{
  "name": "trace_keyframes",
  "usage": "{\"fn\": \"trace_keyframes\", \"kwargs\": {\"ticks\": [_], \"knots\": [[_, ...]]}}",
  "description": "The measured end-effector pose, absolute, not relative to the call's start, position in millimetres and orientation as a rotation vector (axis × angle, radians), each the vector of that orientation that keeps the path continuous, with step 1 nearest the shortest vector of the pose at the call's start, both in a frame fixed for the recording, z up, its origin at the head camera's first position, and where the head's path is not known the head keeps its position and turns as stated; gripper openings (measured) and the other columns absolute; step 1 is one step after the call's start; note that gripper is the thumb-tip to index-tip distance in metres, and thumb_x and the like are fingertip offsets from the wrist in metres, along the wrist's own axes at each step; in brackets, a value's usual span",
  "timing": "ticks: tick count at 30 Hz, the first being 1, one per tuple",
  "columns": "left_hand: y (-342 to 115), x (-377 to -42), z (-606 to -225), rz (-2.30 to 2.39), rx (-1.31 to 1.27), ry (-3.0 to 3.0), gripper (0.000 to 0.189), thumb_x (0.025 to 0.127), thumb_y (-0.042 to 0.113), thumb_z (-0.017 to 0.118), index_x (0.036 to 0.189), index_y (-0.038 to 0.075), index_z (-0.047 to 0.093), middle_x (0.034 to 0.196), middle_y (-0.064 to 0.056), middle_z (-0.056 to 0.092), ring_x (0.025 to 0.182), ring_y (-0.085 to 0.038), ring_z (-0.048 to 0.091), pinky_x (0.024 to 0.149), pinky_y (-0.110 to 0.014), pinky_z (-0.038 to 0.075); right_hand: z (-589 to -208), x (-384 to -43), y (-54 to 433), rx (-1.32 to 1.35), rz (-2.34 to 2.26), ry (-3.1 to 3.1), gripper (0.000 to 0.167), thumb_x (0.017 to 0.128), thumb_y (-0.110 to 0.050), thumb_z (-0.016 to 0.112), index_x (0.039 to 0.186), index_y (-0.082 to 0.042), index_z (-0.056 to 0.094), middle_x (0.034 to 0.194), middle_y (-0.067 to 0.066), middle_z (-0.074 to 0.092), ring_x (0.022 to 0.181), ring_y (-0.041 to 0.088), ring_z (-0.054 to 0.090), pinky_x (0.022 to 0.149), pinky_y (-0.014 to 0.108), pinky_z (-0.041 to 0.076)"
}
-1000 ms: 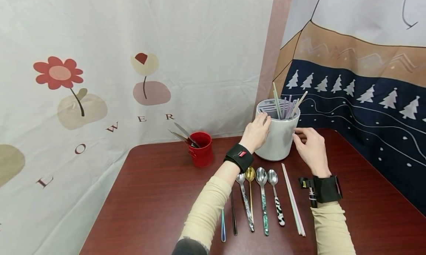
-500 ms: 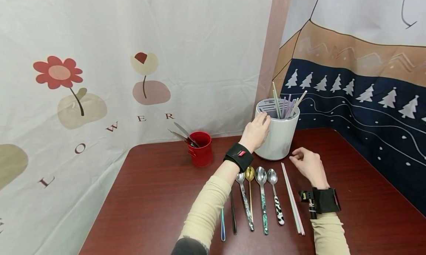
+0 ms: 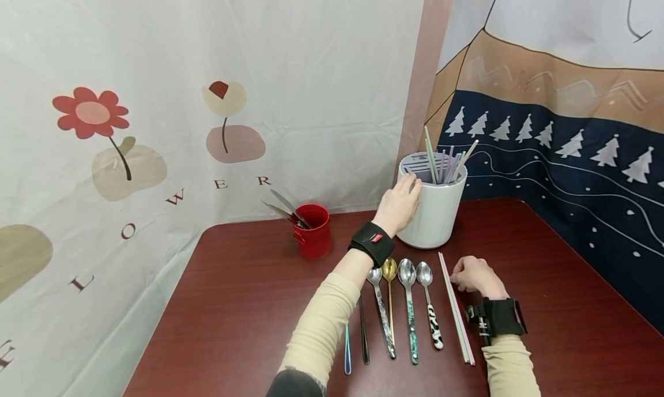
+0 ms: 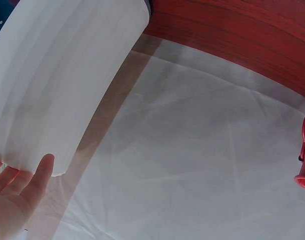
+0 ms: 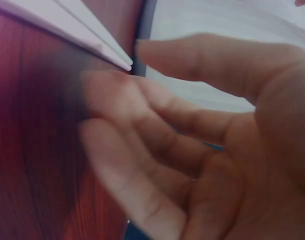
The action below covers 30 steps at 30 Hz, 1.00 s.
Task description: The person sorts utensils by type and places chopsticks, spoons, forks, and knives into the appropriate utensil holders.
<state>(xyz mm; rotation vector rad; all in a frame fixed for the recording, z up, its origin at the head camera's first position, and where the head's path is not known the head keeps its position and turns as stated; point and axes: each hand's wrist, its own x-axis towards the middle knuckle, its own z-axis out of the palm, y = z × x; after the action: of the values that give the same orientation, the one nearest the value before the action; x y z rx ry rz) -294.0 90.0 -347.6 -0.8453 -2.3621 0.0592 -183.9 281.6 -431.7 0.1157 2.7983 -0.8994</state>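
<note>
In the head view a white utensil holder [image 3: 433, 215] stands at the back of the table, with a slotted top and several pale green, purple and cream chopsticks [image 3: 447, 165] in it. My left hand [image 3: 398, 204] grips its near left rim; in the left wrist view, fingers [image 4: 38, 182] hook at that rim. A pair of chopsticks [image 3: 456, 310], pale green and pink, lies lengthwise on the table. My right hand [image 3: 478, 277] is low beside their far end, holding nothing. In the right wrist view its thumb and bent fingers are apart, near the chopstick tips [image 5: 123, 62].
Left of the chopsticks lie several spoons in a row, among them a cow-print-handled spoon [image 3: 434, 328], a teal-handled spoon [image 3: 412, 322] and a gold spoon [image 3: 389, 270]. A red cup [image 3: 313, 235] with knives [image 3: 285, 207] stands at the back left. Printed cloth [image 3: 321, 97] hangs behind.
My right hand has come down from beside the white holder toward me, to the far end of the chopsticks on the table. The left hand has stayed at the rim.
</note>
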Motion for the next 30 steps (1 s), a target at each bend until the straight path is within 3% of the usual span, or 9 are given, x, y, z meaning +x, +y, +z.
{"fn": "trace_keyframes", "kwargs": {"ticks": [8, 16, 24, 30], "knots": [[90, -293, -347, 0.038, -0.849, -2.353, 0.042, 0.096, 0.034, 0.054, 0.133, 0.013, 0.052, 0.137, -0.003, 0.052, 0.131, -0.015, 0.047, 0.079, -0.026, 0.056, -430, -180, 277, 0.144, -0.850, 2.676, 0.009, 0.083, -0.004, 0.059, 0.075, 0.001, 0.058, 0.065, 0.011, 0.061, 0.059, 0.017, 0.060, 0.057, 0.031, 0.052], [91, -294, -348, 0.027, -0.852, -2.346, 0.042, 0.096, 0.033, 0.054, 0.132, 0.013, 0.052, 0.137, -0.003, 0.052, 0.132, -0.016, 0.047, 0.079, -0.026, 0.056, -428, -181, 269, 0.258, -0.621, 2.733, 0.017, 0.081, -0.014, 0.060, 0.067, -0.004, 0.062, 0.058, 0.006, 0.064, 0.053, 0.019, 0.059, 0.055, 0.034, 0.044], [92, -294, -350, 0.059, -0.849, -2.359, 0.043, 0.096, 0.035, 0.053, 0.134, 0.014, 0.051, 0.138, -0.002, 0.052, 0.132, -0.014, 0.046, 0.079, -0.025, 0.056, -417, -176, 279, 0.301, -0.745, 2.831, 0.024, 0.087, -0.020, 0.059, 0.073, -0.002, 0.066, 0.063, 0.009, 0.063, 0.058, 0.022, 0.056, 0.051, 0.032, 0.040], [92, -294, -349, 0.063, -0.843, -2.357, 0.043, 0.095, 0.035, 0.054, 0.133, 0.014, 0.051, 0.138, -0.002, 0.052, 0.132, -0.015, 0.046, 0.078, -0.025, 0.056, -401, -169, 284, 0.359, -0.944, 3.118, 0.025, 0.087, -0.022, 0.061, 0.088, 0.004, 0.064, 0.069, 0.014, 0.065, 0.058, 0.021, 0.055, 0.049, 0.030, 0.039]]}}
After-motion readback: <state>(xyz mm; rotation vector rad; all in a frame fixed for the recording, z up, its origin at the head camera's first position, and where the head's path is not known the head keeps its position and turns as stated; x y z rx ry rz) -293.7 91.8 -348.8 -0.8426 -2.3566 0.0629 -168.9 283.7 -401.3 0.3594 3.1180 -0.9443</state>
